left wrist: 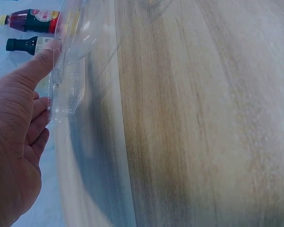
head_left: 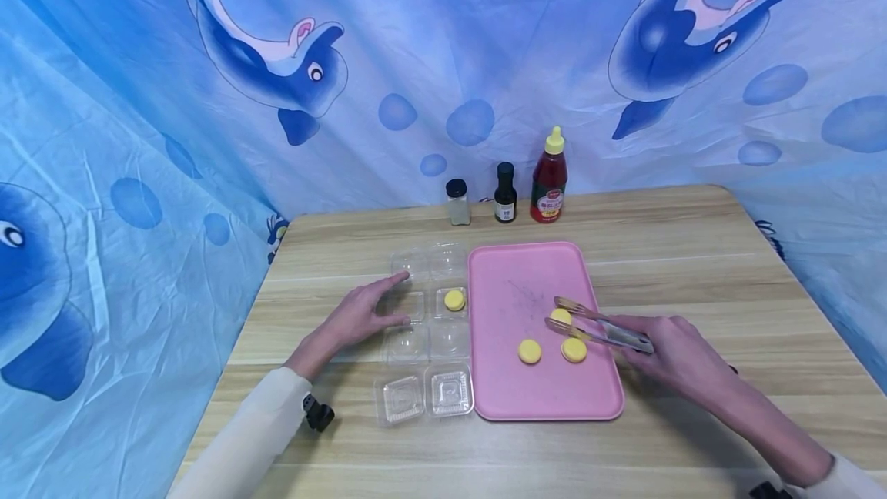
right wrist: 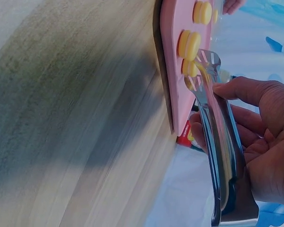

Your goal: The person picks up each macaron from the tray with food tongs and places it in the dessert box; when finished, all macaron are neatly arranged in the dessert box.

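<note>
My right hand [head_left: 668, 349] grips metal tongs [right wrist: 227, 161], whose spread tips reach around a yellow macaron [head_left: 560, 317] on the pink tray [head_left: 523, 276]. Two more yellow macarons, a left one [head_left: 530, 351] and a right one [head_left: 574, 349], lie close by on the tray. Left of it stand clear plastic boxes with raised lids. One rear compartment [head_left: 440, 313] holds a yellow macaron [head_left: 454, 299]. My left hand [head_left: 363, 314] is at the left side of the rear boxes, thumb and forefinger spread; in the left wrist view the thumb meets the clear plastic edge [left wrist: 57, 71].
Along the table's back edge stand a black-capped jar [head_left: 458, 206], a dark bottle [head_left: 505, 195] and a red sauce bottle [head_left: 550, 179] with a yellow top. Behind them hangs a blue dolphin-print curtain [head_left: 471, 45]. Front clear boxes [head_left: 402, 400] sit beside the tray.
</note>
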